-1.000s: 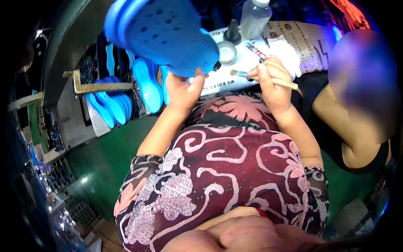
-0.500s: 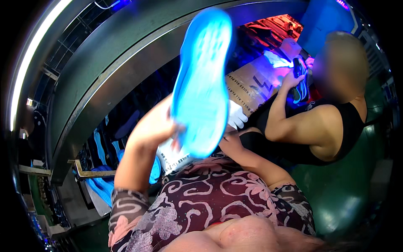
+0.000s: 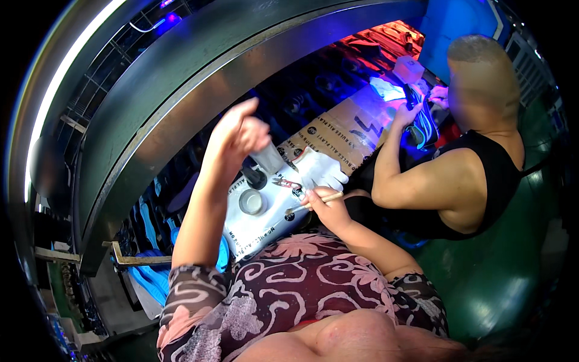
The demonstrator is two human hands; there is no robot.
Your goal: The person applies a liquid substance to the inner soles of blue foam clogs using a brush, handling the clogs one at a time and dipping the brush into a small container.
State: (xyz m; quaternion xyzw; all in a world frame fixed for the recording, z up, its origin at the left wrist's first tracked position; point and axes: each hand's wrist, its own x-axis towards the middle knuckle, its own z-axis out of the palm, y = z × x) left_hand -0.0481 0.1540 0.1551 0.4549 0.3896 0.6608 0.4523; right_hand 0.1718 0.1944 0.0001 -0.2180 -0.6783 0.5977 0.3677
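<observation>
My left hand [image 3: 242, 131] is raised near the metal rail, fingers loosely bent and apart, with nothing in it. My right hand [image 3: 329, 208] holds a small brush [image 3: 315, 201] by its pale handle, the tip pointing left over a white printed sheet [image 3: 256, 228]. On this sheet stand a small round cup [image 3: 252, 203] and a dark bottle-like thing [image 3: 254, 177]. A translucent grey container [image 3: 269, 159] is just below my left hand. Red-handled snips [image 3: 287, 183] lie beside a white glove [image 3: 319, 169], close to my right hand.
A co-worker [image 3: 464, 175] sits at the right, holding a blue-and-black shoe piece [image 3: 423, 123]. Behind the sheet lies a printed cardboard box [image 3: 344, 130]. A curved metal rail [image 3: 199, 78] crosses the far side. Blue soles [image 3: 148, 277] lie at lower left, by a bracket [image 3: 136, 259].
The blue shoe sole has left my left hand and is out of sight. That hand has risen toward the rail, uncovering the cup, snips and brush.
</observation>
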